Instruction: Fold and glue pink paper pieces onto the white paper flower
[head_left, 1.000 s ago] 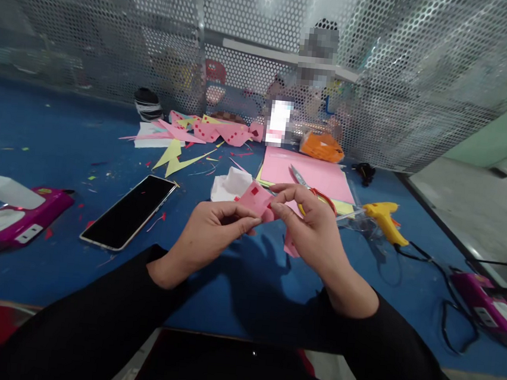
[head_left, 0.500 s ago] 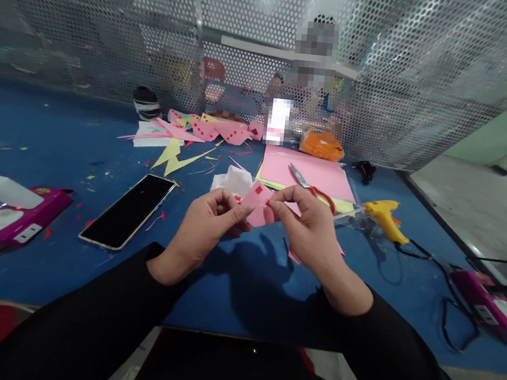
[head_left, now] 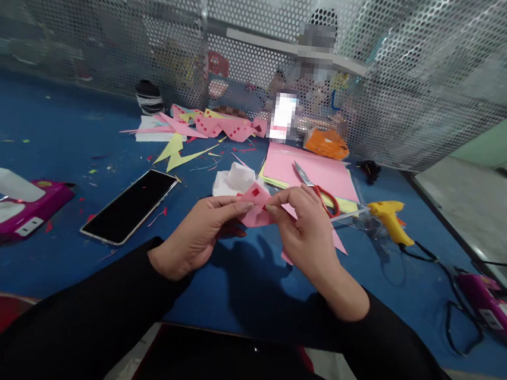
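Observation:
Between my hands is a small piece of pink paper (head_left: 255, 218), with a dark red square (head_left: 255, 192) stuck near its top corner. My left hand (head_left: 198, 229) pinches the paper's left side between thumb and fingers. My right hand (head_left: 309, 234) is closed at its right side, fingertips at a second red bit that they mostly cover. Just behind the paper sits crumpled white tissue (head_left: 231, 182). Beneath my right hand, more pink paper (head_left: 340, 244) lies partly hidden. Scissors with red handles (head_left: 329, 202) rest beyond it on a stack of pink and yellow sheets (head_left: 327, 172).
At left lie a phone (head_left: 130, 207) and a magenta device (head_left: 32, 207). A yellow glue gun (head_left: 391, 221) with a black cord is at right, near another magenta device (head_left: 491, 302). Red-dotted pink cutouts (head_left: 226, 127) and an orange packet (head_left: 326, 144) lie before the perforated metal screen (head_left: 140, 18).
My left fingers have moved right and now lie flatter along the paper's edge. My right fingertips remain at the paper's right side. The view has shifted slightly.

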{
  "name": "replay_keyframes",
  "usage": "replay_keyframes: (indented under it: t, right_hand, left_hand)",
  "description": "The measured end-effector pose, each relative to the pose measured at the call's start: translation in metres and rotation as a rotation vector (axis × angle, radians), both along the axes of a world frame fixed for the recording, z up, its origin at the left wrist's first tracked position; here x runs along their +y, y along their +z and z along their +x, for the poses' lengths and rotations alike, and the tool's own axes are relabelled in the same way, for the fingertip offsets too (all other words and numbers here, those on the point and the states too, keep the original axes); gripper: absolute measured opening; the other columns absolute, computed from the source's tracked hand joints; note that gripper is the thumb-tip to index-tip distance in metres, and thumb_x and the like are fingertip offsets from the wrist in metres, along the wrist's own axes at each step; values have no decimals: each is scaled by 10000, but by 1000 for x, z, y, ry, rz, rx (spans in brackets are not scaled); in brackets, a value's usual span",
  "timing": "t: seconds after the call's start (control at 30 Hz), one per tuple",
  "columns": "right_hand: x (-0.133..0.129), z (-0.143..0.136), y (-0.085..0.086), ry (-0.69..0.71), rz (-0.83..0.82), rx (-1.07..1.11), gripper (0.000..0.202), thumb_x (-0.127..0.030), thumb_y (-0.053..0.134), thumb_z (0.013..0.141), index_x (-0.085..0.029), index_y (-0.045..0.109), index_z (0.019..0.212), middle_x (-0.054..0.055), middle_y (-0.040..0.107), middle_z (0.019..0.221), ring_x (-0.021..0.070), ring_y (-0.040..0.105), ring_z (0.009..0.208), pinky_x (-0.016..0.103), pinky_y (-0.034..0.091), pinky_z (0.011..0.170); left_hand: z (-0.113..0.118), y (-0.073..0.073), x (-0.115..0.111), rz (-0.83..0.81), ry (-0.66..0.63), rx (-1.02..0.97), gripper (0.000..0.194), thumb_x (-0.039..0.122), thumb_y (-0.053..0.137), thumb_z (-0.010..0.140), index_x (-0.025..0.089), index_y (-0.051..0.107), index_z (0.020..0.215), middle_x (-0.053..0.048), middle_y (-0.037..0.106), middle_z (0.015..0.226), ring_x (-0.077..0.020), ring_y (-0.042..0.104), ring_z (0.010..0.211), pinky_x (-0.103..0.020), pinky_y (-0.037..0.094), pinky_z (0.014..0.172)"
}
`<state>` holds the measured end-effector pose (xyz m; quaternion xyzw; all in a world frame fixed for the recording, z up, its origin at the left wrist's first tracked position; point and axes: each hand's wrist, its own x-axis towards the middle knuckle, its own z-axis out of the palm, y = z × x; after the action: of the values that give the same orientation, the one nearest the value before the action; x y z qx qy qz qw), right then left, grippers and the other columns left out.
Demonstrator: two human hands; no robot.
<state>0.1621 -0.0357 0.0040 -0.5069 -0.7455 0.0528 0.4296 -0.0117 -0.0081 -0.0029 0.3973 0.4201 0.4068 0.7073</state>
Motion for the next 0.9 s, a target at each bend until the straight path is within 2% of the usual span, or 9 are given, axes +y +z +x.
replay_keyframes:
  t: [0.13, 0.33, 0.53, 0.63, 0.73, 0.9]
  right_hand:
    - [0, 1, 2, -13, 16, -76, 137, -131, 539, 911, -238, 570, 831, -21, 679, 820, 168, 638, 838, 483, 311, 1127]
    - [1, 5, 4, -14, 33, -110, 168, -103, 510, 893, -250, 547, 821, -27, 679, 825, 172, 649, 843, 476, 283, 1151]
    - [2, 6, 4, -2, -8, -71, 142, -149, 545, 903, -246, 550, 799, -27, 659, 792, 175, 633, 814, 496, 297, 1134]
    - [1, 4, 3, 10, -3, -9, 132, -159, 562, 902, -245, 561, 801, -1, 678, 870, 192, 637, 880, 512, 328, 1103]
    - [0, -1, 0, 12, 14, 43, 111, -160, 581, 894, -243, 583, 820, 36, 676, 971, 215, 631, 980, 507, 386, 1046]
    - [-3, -11, -7, -48, 61, 81, 98, -165, 604, 886, -237, 597, 819, 47, 659, 963, 227, 624, 1007, 522, 403, 1025]
  left_hand:
    - [0, 1, 0, -1, -16, 16, 282, 391, 892, 604, 182, 790, 764, -13, 696, 748, -94, 571, 632, -211, 482, 591]
    - [2, 2, -1, 23, -42, 56, 222, 361, 877, 636, 192, 784, 745, -16, 715, 747, -93, 575, 633, -208, 446, 570]
    - [2, 1, -1, 26, -62, 81, 269, 380, 886, 613, 177, 789, 761, -52, 738, 794, -115, 605, 676, -220, 445, 577]
    - [2, -1, -1, 13, -72, 64, 293, 391, 896, 598, 176, 793, 770, -57, 744, 788, -116, 611, 677, -213, 446, 574]
    - [2, -2, -1, 9, -73, 59, 269, 384, 883, 631, 177, 797, 780, -65, 750, 803, -126, 623, 692, -208, 452, 571]
    - [2, -4, -1, 33, -96, 35, 205, 373, 839, 719, 189, 802, 801, -68, 754, 821, -130, 639, 728, -197, 470, 584]
